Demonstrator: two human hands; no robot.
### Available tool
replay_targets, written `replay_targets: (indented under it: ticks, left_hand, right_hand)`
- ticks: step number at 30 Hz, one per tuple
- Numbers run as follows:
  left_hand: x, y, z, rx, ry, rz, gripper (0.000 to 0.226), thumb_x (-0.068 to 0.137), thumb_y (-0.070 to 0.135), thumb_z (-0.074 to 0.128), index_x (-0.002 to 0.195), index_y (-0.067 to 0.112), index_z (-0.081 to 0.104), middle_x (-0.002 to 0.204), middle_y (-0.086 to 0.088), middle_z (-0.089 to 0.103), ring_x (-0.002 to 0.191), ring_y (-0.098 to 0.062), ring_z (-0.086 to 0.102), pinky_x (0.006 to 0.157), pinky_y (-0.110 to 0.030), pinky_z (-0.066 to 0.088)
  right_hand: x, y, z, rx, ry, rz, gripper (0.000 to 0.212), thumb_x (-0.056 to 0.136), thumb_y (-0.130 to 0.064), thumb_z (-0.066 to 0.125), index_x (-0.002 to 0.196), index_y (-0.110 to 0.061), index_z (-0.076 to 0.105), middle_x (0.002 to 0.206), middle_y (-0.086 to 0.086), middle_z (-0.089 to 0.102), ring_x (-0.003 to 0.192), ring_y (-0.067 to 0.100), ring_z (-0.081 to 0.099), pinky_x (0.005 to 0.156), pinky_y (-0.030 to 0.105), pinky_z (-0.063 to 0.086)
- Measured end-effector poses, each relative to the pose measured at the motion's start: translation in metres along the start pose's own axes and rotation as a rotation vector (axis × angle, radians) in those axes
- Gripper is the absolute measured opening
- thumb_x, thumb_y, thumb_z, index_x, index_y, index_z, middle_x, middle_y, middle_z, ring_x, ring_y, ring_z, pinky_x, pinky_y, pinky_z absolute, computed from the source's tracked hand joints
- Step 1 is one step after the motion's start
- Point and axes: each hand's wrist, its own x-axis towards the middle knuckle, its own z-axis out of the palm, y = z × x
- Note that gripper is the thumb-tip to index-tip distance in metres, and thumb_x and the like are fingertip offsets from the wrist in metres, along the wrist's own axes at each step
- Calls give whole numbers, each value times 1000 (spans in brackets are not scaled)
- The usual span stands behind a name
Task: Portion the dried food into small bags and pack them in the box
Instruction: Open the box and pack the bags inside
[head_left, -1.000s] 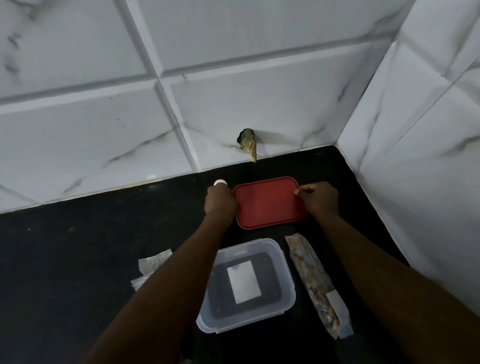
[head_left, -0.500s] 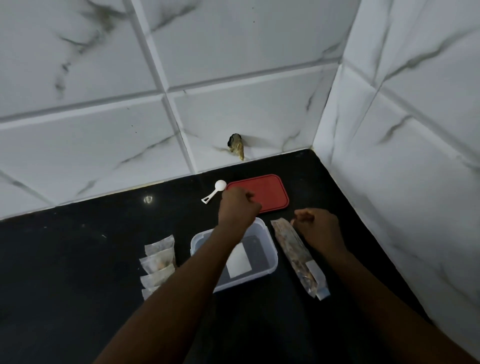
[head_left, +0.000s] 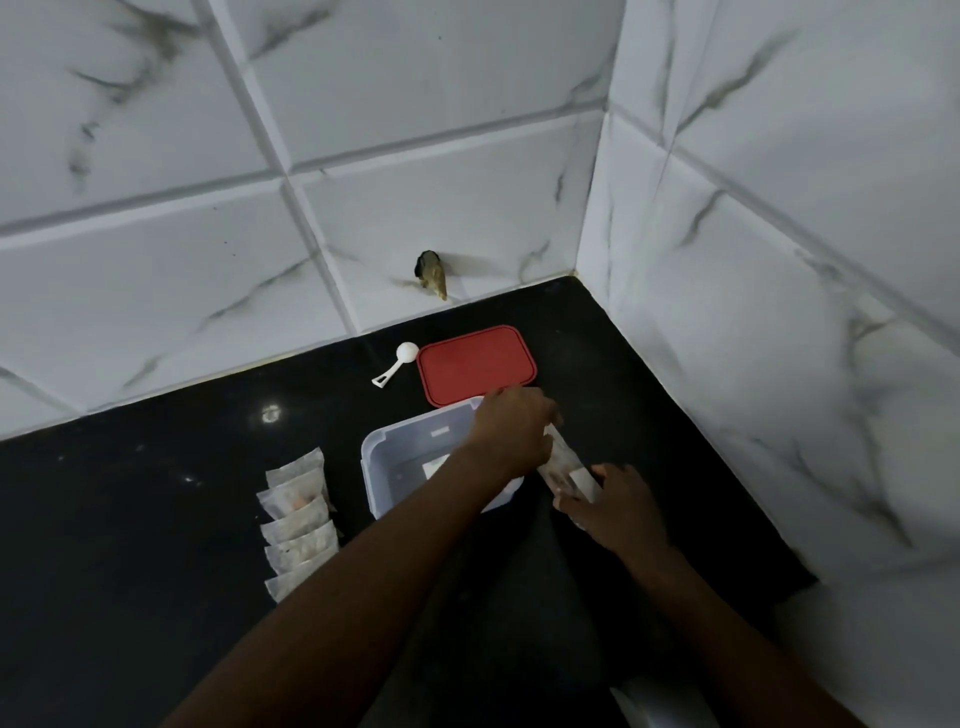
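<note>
On the black counter (head_left: 156, 519), just right of the clear box (head_left: 387, 467), the left hand (head_left: 511, 431) is curling its fingers down onto the far end of the long food packet (head_left: 563, 462) and seems to be gripping it. The right hand (head_left: 615, 512) is lying on the near end. I cannot tell if its fingers are pinching or only pressing.

I think the person is getting ready to lift and open the packet. Both ends are needing a firm hold, and the packet should be going up slowly and staying level, so no food is spilling. The left arm is reaching over the open box, so it should be keeping clear of the rim.

The white scoop (head_left: 397, 361) is waiting beside the red lid (head_left: 475, 364). The small bags (head_left: 298, 514) are lying in a row left of the box.
</note>
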Motion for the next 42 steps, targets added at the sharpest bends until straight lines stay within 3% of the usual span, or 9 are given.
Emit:
replay_targets:
  ticks: [8,12,17,21,29,34,37,40,42]
  left_hand:
    - [51,0,10,353,-299,114,62,88,14,75,145,25,53,146,-7,50,130,-26,53,105,-43,50]
    - [70,-4,17,479,-409,132,69,87,14,77,149,25,49,150,-7,48,138,-29,48,113,-47,42]
    - [82,-14,24,578,-428,166,66,85,15,79,145,25,53,147,-6,52,138,-28,47,117,-48,35]
    - [90,-20,28,568,-419,169,66,86,16,78,145,26,51,149,-6,48,137,-29,47,112,-47,40]
    - [100,-36,-5,384,-333,138,53,90,26,74,140,21,58,139,-7,61,126,-28,59,106,-42,48]
    - [77,-70,-67,17,-119,107,36,88,21,76,123,17,69,121,-6,68,108,-20,61,90,-31,47]
    - [41,-94,-91,-214,35,34,38,87,21,78,124,23,70,118,2,71,106,-11,62,85,-24,43]
    - [-1,-120,-96,-306,94,-18,44,85,27,83,127,26,69,119,5,72,109,-10,66,94,-27,53]
    - [-28,-133,-97,-366,92,-46,57,78,26,90,130,24,67,119,9,71,106,-3,67,95,-21,54]
  right_hand:
    - [-18,9,5,21,118,-72,66,74,-51,80,128,-18,61,121,3,58,109,20,59,88,35,52]
    - [-19,11,5,67,151,-104,56,74,-47,81,118,-18,67,112,2,62,100,19,61,82,31,51]
    - [-22,14,5,102,192,-113,51,73,-43,84,114,-19,67,109,-1,62,91,11,56,76,23,41]
    - [-18,16,5,307,213,-68,54,67,-34,91,114,-20,69,111,-2,66,97,11,63,82,24,53]
    - [4,7,-26,763,205,41,51,65,-21,95,112,-21,75,101,-5,77,89,11,74,80,38,64]
    - [11,-24,-62,1178,128,-2,40,81,2,79,119,-6,69,109,14,75,99,26,74,78,29,62]
    - [15,-48,-74,1294,63,-31,40,82,2,78,120,-6,69,109,14,75,100,25,75,86,34,60]
    - [19,-73,-73,1292,18,-90,39,82,1,78,120,-5,69,105,11,77,96,20,76,83,29,60]
    - [20,-88,-67,1304,-5,-106,39,82,3,77,119,-4,70,102,11,77,92,18,76,79,26,61]
